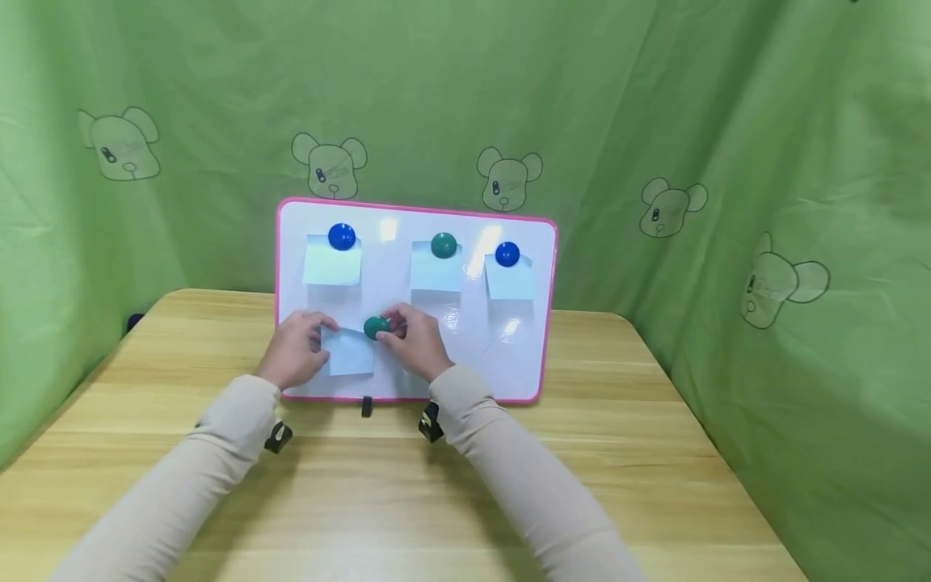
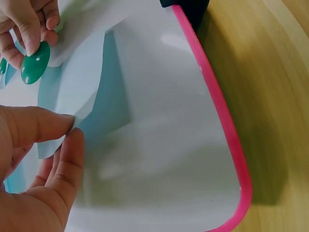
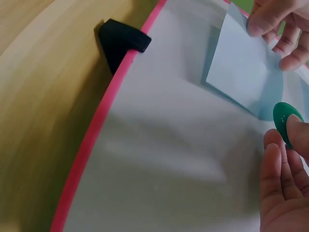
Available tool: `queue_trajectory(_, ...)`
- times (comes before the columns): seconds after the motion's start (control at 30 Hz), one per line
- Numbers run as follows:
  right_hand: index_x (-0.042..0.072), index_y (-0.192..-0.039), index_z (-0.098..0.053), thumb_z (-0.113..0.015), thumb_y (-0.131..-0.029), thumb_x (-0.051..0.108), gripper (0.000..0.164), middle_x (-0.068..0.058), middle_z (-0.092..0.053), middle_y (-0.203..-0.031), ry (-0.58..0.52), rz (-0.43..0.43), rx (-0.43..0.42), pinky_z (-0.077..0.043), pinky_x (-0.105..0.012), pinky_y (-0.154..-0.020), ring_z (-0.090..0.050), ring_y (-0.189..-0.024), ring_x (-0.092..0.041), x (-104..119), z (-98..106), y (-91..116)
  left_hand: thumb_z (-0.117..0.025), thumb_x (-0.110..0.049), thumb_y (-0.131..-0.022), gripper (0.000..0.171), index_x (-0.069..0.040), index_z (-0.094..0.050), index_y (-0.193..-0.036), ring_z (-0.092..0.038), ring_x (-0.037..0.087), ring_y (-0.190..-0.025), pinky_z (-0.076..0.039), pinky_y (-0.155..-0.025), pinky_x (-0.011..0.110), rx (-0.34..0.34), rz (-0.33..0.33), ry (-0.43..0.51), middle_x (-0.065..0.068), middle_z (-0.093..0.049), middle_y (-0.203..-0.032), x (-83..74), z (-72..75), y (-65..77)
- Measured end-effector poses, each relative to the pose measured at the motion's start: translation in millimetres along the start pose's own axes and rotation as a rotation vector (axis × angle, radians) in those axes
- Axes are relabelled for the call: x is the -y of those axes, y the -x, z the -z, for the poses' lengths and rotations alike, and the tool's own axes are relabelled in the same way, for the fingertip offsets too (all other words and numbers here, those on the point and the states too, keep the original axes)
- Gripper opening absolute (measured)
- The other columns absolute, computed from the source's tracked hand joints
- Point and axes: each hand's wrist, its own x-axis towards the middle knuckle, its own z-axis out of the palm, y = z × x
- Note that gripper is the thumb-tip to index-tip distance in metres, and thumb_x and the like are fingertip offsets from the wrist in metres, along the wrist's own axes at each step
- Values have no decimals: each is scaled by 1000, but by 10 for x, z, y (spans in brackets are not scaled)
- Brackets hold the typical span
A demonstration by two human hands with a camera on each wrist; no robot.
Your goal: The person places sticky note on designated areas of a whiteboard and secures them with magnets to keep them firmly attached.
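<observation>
A pale blue sheet of paper [image 1: 351,353] lies against the lower left of the whiteboard [image 1: 465,372]. My left hand [image 1: 292,349] pinches its edge between thumb and finger, and the paper bows away from the board in the left wrist view. Between the thumb and fingers of my right hand [image 1: 420,339] is a round green magnet [image 1: 375,327], held at the paper's upper right corner. Whether the magnet touches the paper or board, I cannot tell.
Above, other paper sheets [image 1: 332,265] hang under two blue magnets [image 1: 342,237] and one green magnet [image 1: 444,245]. The pink-framed board stands upright on a wooden table [image 1: 349,501], with a black foot [image 1: 367,406] at its lower edge. A green curtain [image 1: 429,89] surrounds the table.
</observation>
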Motion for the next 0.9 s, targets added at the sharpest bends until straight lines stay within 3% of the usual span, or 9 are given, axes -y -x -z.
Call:
queue_trajectory(0.63, 10, -104, -68, -73, -86, 12, 19, 3, -63, -88, 9, 0, -20, -50, -18, -72, -58, -77, -10, 247, -227, -64, -66, 7, -81, 34, 1, -61, -114, -55, 37, -102, -53, -84, 47, -4, 31, -11, 20, -51, -109, 15, 91, 19)
queue_trajectory(0.9, 9, -97, -69, -73, -87, 15, 13, 2, -67, -87, -12, 50, -33, -49, -17, -67, -57, -73, -8, 274, -270, -49, -68, 7, -78, 36, 4, -61, -113, -56, 36, -97, -50, -84, 48, -32, -18, -32, 21, -54, -104, 42, 67, 16)
